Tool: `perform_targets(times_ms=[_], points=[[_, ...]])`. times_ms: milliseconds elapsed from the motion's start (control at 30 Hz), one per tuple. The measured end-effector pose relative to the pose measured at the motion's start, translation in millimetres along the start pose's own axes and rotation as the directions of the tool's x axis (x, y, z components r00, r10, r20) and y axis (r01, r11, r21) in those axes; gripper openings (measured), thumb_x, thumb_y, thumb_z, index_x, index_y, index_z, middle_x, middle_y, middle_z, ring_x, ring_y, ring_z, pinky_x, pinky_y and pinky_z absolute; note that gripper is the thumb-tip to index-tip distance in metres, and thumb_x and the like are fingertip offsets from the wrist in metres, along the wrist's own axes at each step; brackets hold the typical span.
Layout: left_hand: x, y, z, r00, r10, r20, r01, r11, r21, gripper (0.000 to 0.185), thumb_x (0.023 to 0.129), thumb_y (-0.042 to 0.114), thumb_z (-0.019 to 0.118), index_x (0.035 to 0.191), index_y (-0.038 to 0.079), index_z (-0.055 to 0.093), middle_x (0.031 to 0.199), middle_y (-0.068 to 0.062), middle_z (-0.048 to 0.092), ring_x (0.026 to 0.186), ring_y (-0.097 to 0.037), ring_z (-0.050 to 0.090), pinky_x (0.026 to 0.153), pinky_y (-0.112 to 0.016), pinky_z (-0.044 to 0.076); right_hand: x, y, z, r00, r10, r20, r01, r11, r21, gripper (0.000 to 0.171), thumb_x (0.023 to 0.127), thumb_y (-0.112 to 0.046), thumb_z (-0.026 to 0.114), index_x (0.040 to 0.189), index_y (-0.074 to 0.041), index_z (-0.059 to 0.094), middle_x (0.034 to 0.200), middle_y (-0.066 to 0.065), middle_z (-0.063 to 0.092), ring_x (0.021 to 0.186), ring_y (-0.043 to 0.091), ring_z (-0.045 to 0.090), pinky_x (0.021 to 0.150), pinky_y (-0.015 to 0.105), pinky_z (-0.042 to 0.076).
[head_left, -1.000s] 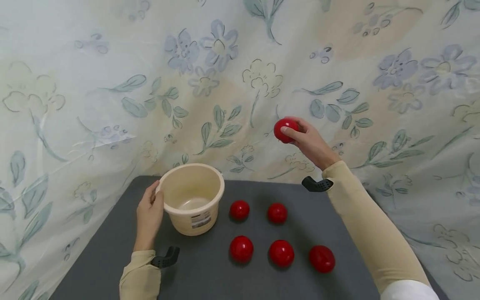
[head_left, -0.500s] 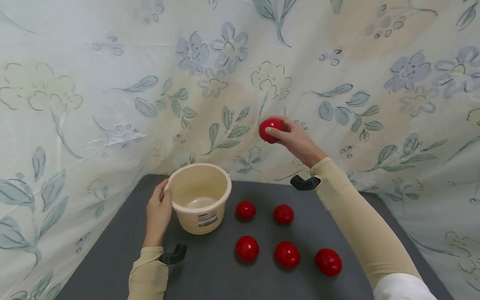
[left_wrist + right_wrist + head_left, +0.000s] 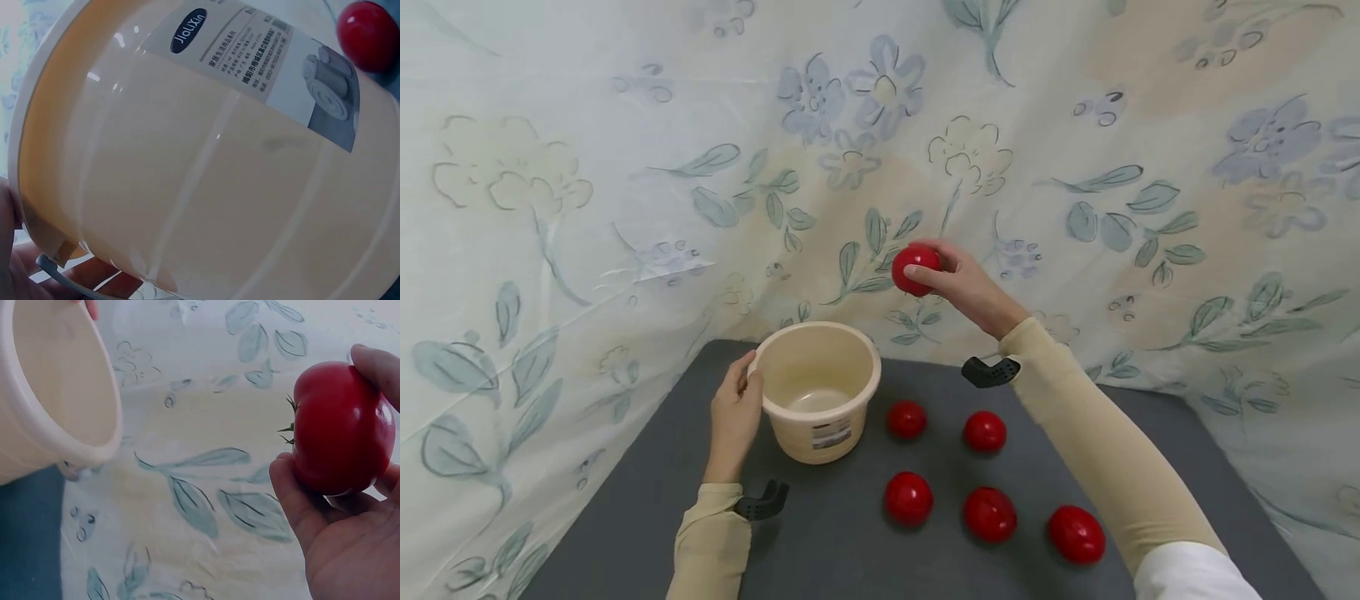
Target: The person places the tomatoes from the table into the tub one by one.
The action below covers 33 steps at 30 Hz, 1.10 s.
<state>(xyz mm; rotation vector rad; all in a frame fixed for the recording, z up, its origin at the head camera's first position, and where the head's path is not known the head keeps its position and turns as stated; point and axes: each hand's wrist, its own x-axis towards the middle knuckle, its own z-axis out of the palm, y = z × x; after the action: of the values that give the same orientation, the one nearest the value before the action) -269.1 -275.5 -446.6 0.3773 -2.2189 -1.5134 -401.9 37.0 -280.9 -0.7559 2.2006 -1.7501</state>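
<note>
Closest to us, three red tomatoes lie in a row on the dark grey bench, and two more tomatoes sit just behind them. To the left stands a cream bucket, upright on the bench. It has a white label with a dark blue oval that reads "JiaLiXin"; the small print under it is too tiny to read, and beside that is a picture of a grey roll. The left hand holds the bucket by its left rim, thumb curled over the edge. Farther back and up in the air, the right hand pinches a red tomato with fingers and thumb curled round it, above and to the right of the bucket. Behind everything hangs a pale cloth with blue flowers and green leaves.
</note>
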Motion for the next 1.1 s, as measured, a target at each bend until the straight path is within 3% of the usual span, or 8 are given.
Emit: perform_targets(times_ms=[200, 433, 567, 733, 800, 1100], points=[[0.1, 1.9, 3.3, 1.0, -0.013, 0.006, 0.013, 1.0, -0.015, 0.049, 0.106, 0.036, 0.042, 0.152, 0.022, 0.048, 0.138, -0.013, 0.065, 0.114, -0.029, 0.065, 0.077, -0.015, 0.044, 4.4, 10.1, 13.1, 0.999, 0.011, 0.034, -0.01, 0.999, -0.031, 0.059, 0.095, -0.029, 0.068, 0.149, -0.019, 0.045, 0.142, 0.008, 0.055, 0.129, 0.027, 0.051, 0.1, 0.038, 0.053], [1.5, 4.0, 3.2, 1.0, -0.006, 0.005, 0.006, 1.0, -0.009, 0.048, 0.106, 0.035, 0.042, 0.152, 0.021, 0.048, 0.136, -0.013, 0.066, 0.11, -0.029, 0.066, 0.077, -0.017, 0.045, 11.9, 21.0, 34.7, 0.998, 0.041, 0.052, -0.038, 0.997, -0.062, 0.066, 0.092, -0.034, 0.072, 0.15, -0.023, 0.044, 0.142, 0.003, 0.055, 0.131, 0.027, 0.051, 0.103, 0.045, 0.052], [2.4, 5.4, 3.7, 1.0, -0.008, 0.01, 0.008, 1.0, -0.011, 0.048, 0.106, 0.036, 0.042, 0.152, 0.022, 0.048, 0.134, -0.013, 0.067, 0.108, -0.028, 0.065, 0.078, -0.021, 0.047, 14.5, 28.0, 48.3, 0.996, 0.057, 0.067, -0.051, 0.995, -0.089, 0.062, 0.091, -0.034, 0.074, 0.146, -0.026, 0.047, 0.142, 0.002, 0.056, 0.131, 0.027, 0.051, 0.104, 0.047, 0.052], [2.9, 7.1, 5.0, 0.999, -0.025, 0.029, 0.026, 0.999, -0.02, 0.049, 0.106, 0.037, 0.042, 0.153, 0.023, 0.046, 0.142, -0.012, 0.063, 0.122, -0.026, 0.063, 0.095, -0.036, 0.05, 16.8, 37.9, 59.3, 0.991, 0.077, 0.112, -0.064, 0.992, -0.113, 0.058, 0.091, -0.034, 0.074, 0.143, -0.024, 0.052, 0.14, 0.003, 0.058, 0.129, 0.027, 0.053, 0.104, 0.047, 0.053], [2.7, 7.4, 5.1, 0.999, -0.022, 0.03, 0.023, 1.0, -0.021, 0.049, 0.106, 0.037, 0.042, 0.153, 0.023, 0.046, 0.142, -0.012, 0.062, 0.123, -0.027, 0.063, 0.095, -0.038, 0.05, 16.8, 42.2, 62.1, 0.99, 0.077, 0.12, -0.061, 0.989, -0.134, 0.059, 0.091, -0.033, 0.074, 0.144, -0.024, 0.052, 0.139, 0.003, 0.058, 0.128, 0.027, 0.054, 0.103, 0.046, 0.054], [-0.1, 3.7, -0.6, 0.999, -0.025, 0.022, 0.025, 1.0, 0.008, 0.049, 0.106, 0.04, 0.041, 0.153, 0.024, 0.046, 0.14, -0.013, 0.063, 0.117, -0.028, 0.065, 0.08, -0.017, 0.046, 13.8, 61.1, 81.4, 0.986, 0.125, 0.108, -0.098, 0.968, -0.233, 0.064, 0.088, -0.038, 0.076, 0.144, -0.023, 0.05, 0.137, 0.002, 0.057, 0.125, 0.026, 0.054, 0.095, 0.04, 0.057]])
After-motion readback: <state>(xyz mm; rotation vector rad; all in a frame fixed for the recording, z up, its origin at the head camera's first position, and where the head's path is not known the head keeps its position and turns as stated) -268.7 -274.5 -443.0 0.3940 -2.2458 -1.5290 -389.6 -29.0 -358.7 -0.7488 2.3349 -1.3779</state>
